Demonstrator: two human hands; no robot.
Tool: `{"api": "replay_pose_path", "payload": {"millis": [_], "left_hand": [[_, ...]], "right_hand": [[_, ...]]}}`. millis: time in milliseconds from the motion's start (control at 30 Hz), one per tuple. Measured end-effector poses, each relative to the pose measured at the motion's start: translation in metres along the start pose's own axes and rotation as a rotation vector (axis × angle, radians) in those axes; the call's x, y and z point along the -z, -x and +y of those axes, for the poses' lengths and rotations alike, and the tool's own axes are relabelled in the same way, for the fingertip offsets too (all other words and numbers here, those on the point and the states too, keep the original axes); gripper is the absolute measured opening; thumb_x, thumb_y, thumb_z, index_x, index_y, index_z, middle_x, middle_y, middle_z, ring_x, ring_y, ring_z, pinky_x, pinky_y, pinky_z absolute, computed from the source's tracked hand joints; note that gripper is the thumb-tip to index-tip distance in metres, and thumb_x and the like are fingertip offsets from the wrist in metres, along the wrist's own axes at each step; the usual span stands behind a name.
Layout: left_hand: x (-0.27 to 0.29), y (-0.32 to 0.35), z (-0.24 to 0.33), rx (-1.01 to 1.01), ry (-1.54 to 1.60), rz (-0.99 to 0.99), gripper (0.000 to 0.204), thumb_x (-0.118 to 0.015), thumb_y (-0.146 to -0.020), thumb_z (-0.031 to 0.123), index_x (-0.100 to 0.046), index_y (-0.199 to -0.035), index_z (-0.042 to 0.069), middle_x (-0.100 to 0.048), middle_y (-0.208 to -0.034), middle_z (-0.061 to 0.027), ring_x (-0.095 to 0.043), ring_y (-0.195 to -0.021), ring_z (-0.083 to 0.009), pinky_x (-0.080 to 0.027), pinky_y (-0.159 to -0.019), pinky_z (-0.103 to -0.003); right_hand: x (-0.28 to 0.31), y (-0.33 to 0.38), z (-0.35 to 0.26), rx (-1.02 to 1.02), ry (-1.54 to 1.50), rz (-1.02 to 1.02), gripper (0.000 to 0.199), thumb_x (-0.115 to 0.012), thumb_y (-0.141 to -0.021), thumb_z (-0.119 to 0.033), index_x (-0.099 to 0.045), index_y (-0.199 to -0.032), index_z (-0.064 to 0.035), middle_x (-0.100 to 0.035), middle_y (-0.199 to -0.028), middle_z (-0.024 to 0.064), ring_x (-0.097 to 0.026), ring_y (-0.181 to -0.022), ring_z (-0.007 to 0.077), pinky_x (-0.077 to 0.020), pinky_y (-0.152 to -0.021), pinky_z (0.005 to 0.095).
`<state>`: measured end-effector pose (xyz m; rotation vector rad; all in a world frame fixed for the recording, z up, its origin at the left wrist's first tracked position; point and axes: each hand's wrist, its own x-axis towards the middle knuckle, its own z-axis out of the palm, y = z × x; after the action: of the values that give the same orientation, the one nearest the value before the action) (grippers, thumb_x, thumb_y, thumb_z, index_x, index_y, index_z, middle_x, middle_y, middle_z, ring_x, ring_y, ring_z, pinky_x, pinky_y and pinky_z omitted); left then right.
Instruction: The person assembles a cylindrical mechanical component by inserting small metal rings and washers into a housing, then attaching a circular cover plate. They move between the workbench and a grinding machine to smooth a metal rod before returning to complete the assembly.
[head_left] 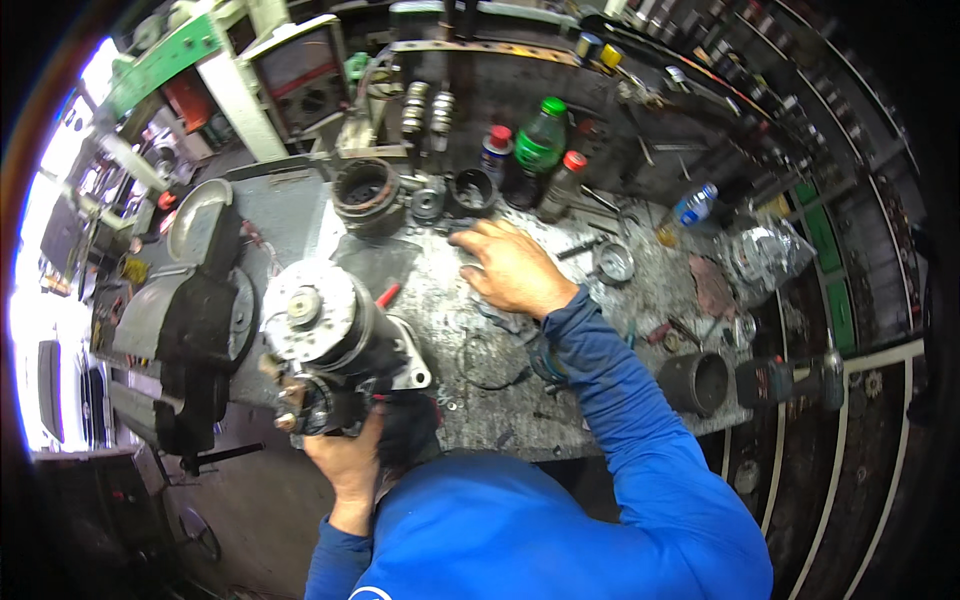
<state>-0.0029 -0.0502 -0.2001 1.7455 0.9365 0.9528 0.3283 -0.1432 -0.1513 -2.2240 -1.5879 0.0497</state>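
A starter motor [345,335] with a round silver end, dark body and pale mounting flange stands tilted at the bench's near left edge. My left hand [345,455] grips it from below, by the smaller dark cylinder [335,405] on its side; some of the fingers are hidden behind it. Across the bench reaches my right hand [515,265], palm down, with thumb and fingers apart. Its fingertips are beside a small dark part [462,228], and whether they touch it I cannot tell. A red-handled tool [388,295] lies next to the motor.
Behind my right hand stand a hollow metal housing [367,195], a spray can [496,150], a green-capped bottle [540,145] and a red-capped bottle [563,185]. A metal cylinder [695,383] and a drill [790,380] sit at the right. A grinder-like machine [175,320] is left.
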Motion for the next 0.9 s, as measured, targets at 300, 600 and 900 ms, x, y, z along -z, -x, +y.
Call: {"api": "replay_pose_path", "payload": {"millis": [300, 600, 900], "left_hand": [[0.077, -0.109, -0.041, -0.237, -0.596, -0.633, 0.036, -0.083, -0.073, 0.019, -0.079, -0.106, 0.007, -0.079, -0.104, -0.0121, -0.075, -0.095, -0.0295, -0.058, -0.081, -0.041], [0.064, -0.1, 0.035, -0.341, 0.436, -0.15, 0.123, -0.089, -0.071, 0.061, -0.032, -0.161, -0.002, -0.039, -0.162, -0.0218, -0.04, -0.151, -0.035, -0.028, -0.125, -0.051], [0.059, -0.119, 0.123, -0.636, -0.194, -0.359, 0.068, -0.083, -0.086, 0.04, -0.065, -0.137, 0.0, -0.067, -0.13, -0.0215, -0.057, -0.128, -0.0413, -0.044, -0.11, -0.051]], "right_hand": [[0.027, 0.097, -0.037, -0.169, -0.476, 0.056, 0.046, -0.076, -0.091, -0.02, -0.066, -0.131, 0.001, -0.07, -0.123, 0.0194, -0.068, -0.112, 0.0333, -0.0525, -0.098, 0.0416], [0.056, 0.008, -0.135, 0.354, -0.626, 0.29, 0.079, -0.084, -0.085, -0.051, -0.061, -0.14, 0.0012, -0.064, -0.141, 0.0207, -0.058, -0.135, 0.0372, -0.0428, -0.116, 0.0469], [0.045, -0.009, -0.175, 0.177, -1.008, 0.152, 0.08, -0.077, -0.092, -0.054, -0.057, -0.145, 0.0032, -0.057, -0.148, 0.0227, -0.052, -0.141, 0.0344, -0.0389, -0.119, 0.0442]]}}
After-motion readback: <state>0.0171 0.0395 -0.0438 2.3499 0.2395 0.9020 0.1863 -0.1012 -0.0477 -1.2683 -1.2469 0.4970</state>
